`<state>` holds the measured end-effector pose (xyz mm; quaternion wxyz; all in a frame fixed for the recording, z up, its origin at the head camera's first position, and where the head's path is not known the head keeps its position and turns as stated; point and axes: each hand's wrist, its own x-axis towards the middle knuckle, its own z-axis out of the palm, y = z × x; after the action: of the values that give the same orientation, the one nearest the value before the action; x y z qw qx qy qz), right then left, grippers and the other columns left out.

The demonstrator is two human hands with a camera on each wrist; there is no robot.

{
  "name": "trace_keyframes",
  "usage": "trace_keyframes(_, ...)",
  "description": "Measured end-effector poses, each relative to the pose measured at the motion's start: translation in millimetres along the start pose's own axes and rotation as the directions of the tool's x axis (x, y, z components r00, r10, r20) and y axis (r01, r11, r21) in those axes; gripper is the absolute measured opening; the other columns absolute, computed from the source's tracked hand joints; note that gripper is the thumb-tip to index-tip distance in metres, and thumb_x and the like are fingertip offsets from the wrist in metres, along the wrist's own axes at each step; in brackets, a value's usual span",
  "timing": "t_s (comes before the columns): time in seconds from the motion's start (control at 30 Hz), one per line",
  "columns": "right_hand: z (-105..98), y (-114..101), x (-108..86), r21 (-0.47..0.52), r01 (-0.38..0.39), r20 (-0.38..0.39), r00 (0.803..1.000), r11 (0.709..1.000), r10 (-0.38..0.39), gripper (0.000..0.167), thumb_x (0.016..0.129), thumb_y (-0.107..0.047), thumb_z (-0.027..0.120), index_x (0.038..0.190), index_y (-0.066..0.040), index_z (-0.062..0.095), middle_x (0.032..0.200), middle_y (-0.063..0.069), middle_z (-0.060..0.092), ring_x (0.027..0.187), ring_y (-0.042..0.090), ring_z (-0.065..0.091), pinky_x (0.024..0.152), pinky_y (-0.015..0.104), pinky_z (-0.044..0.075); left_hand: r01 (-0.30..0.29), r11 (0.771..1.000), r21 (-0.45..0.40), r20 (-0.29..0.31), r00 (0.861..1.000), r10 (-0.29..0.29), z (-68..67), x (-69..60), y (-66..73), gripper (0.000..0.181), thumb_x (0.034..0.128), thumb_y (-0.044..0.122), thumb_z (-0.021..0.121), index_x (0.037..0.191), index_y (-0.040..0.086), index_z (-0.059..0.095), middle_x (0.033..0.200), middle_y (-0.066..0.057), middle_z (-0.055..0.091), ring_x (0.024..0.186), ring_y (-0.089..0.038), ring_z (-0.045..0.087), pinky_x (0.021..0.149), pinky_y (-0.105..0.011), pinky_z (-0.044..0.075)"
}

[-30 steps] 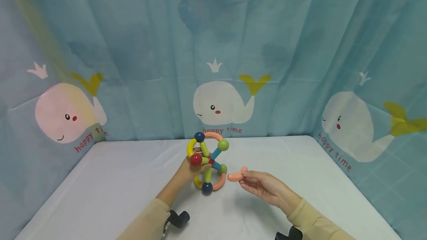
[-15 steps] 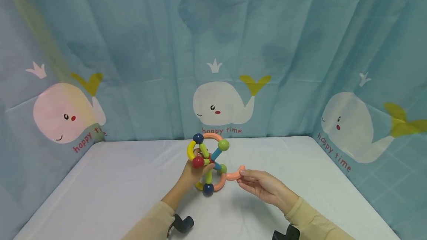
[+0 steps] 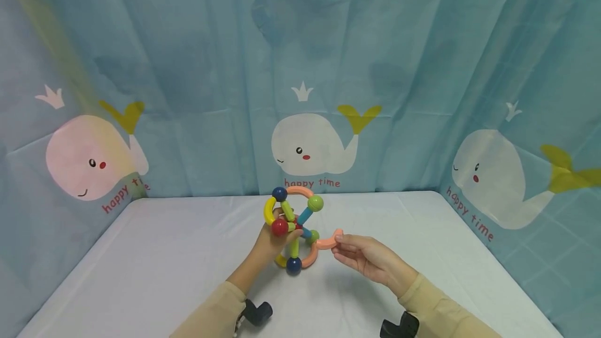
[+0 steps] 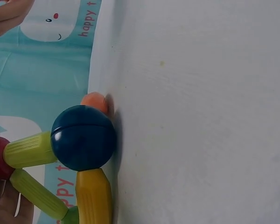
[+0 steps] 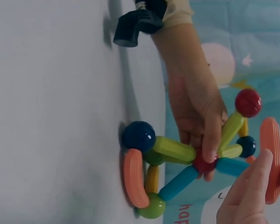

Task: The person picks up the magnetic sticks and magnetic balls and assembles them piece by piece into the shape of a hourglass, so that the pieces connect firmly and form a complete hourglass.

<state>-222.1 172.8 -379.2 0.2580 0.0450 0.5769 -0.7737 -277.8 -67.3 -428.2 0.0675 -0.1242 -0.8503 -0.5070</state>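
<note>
My left hand (image 3: 266, 246) grips a toy of magnetic rods and balls around its central red ball (image 5: 204, 163). Green rods (image 3: 294, 248) and blue rods (image 5: 178, 183) spread from that ball to outer balls in red, dark blue (image 3: 293, 266) and green (image 3: 315, 203). Curved yellow (image 3: 269, 210) and orange pieces (image 5: 135, 178) link some outer balls. A loose curved orange rod (image 3: 326, 244) is pinched between the thumb and fingers of my right hand (image 3: 375, 262), at the toy's right side near the lower green ball (image 3: 314, 236). Contact between them cannot be told.
A white-covered table (image 3: 188, 260) lies under both hands. The toy's lower dark blue ball is at or close to its surface. Blue curtains with whale prints (image 3: 314, 145) hang behind and along both sides. Each wrist carries a black camera mount (image 3: 257, 313).
My right hand has moved left and slightly up, bringing the curved orange rod closer to the toy. The left hand has shifted slightly right with the toy, which has turned a little.
</note>
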Motion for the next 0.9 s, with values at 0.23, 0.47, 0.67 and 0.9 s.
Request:
trace_keyframes(0.23, 20.9, -13.2, 10.9, -0.079, 0.063, 0.025, 0.998, 0.995, -0.062, 0.045, 0.098, -0.021, 0.063, 0.134, 0.005, 0.053, 0.107, 0.005, 0.070, 0.098, 0.010, 0.067, 0.091, 0.023, 0.057, 0.070, 0.996, -0.057, 0.008, 0.998, -0.070, -2.0, -0.8, 1.4, 0.055, 0.0849, 0.014, 0.078, 0.130, 0.005, 0.048, 0.117, -0.010, 0.069, 0.111, -0.030, 0.065, 0.102, -0.052, 0.052)
trace_keyframes(0.47, 32.1, -21.5, 14.2, -0.088, 0.079, 0.008, 0.997, 0.993, -0.079, 0.037, 0.098, -0.018, 0.063, 0.127, 0.005, 0.058, 0.099, 0.003, 0.071, 0.093, 0.010, 0.070, 0.088, 0.023, 0.058, 0.109, 0.993, -0.052, 0.030, 0.994, -0.107, -5.6, 1.9, 3.3, 0.081, 0.0829, 0.014, 0.081, 0.148, 0.012, 0.033, 0.130, -0.013, 0.060, 0.115, -0.030, 0.063, 0.103, -0.052, 0.051)
trace_keyframes(0.67, 29.3, -25.2, 17.1, -0.079, 0.100, -0.002, 0.995, 0.992, -0.100, 0.037, 0.099, -0.015, 0.060, 0.128, 0.007, 0.054, 0.096, 0.001, 0.069, 0.090, 0.007, 0.068, 0.086, 0.021, 0.058, 0.141, 0.989, -0.053, 0.004, 0.990, -0.141, -11.2, 4.0, 2.3, 0.077, 0.0793, 0.015, 0.083, 0.143, 0.020, 0.041, 0.115, -0.003, 0.067, 0.109, -0.022, 0.063, 0.098, -0.045, 0.054)
trace_keyframes(0.9, 30.7, -24.5, 17.9, -0.082, 0.088, -0.002, 0.996, 0.993, -0.089, 0.041, 0.098, -0.015, 0.061, 0.131, 0.009, 0.053, 0.095, 0.001, 0.070, 0.089, 0.007, 0.068, 0.085, 0.021, 0.058, 0.185, 0.966, -0.181, -0.027, 0.981, -0.193, -15.0, -14.7, -5.3, 0.055, 0.0829, 0.024, 0.081, 0.131, 0.018, 0.055, 0.130, -0.007, 0.065, 0.125, -0.032, 0.058, 0.102, -0.051, 0.052)
